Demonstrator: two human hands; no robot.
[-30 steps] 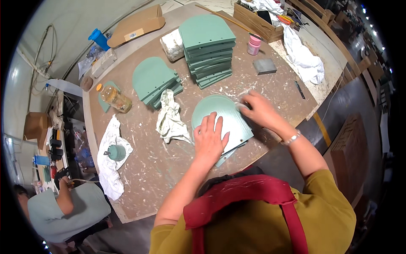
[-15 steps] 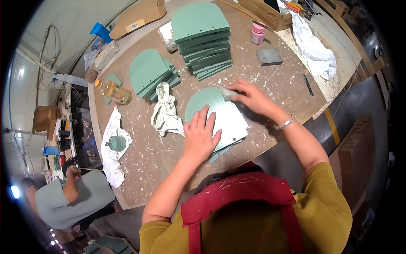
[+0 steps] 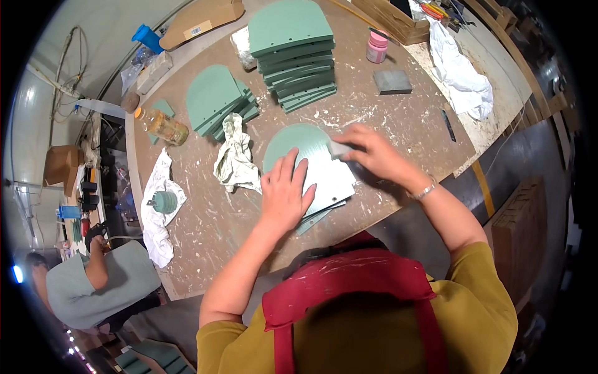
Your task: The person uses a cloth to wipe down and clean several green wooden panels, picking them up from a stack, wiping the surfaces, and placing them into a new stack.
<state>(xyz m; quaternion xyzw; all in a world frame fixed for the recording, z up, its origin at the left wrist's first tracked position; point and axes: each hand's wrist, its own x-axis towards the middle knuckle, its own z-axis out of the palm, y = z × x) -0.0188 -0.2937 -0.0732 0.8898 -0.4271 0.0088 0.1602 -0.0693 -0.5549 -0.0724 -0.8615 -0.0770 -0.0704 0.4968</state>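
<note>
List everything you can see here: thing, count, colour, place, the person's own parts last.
Stacks of rounded plates: two, green, far half
Overlapping rounded plates: at least two, green, near side
Small block: one, grey, at near plates' edge
Rectangular block: one, dark grey, right
Plastic jar: one, pink, far right
Clear bottle: one, orange cap, left
Crumpled cloths: at least three, white, left, centre, right
Ridged round piece: one, green, on left cloth
Slim tool: one, black, right edge
Cylindrical container: one, blue, far left
Cardboard piece: one, brown, far left
Wooden box: one, brown, far right
Flecked table: one, brown, centre
Co-worker: one, grey-green shirt, lower left
Left hand: one, bare, on near plates
Right hand: one, bare, holding small block
</note>
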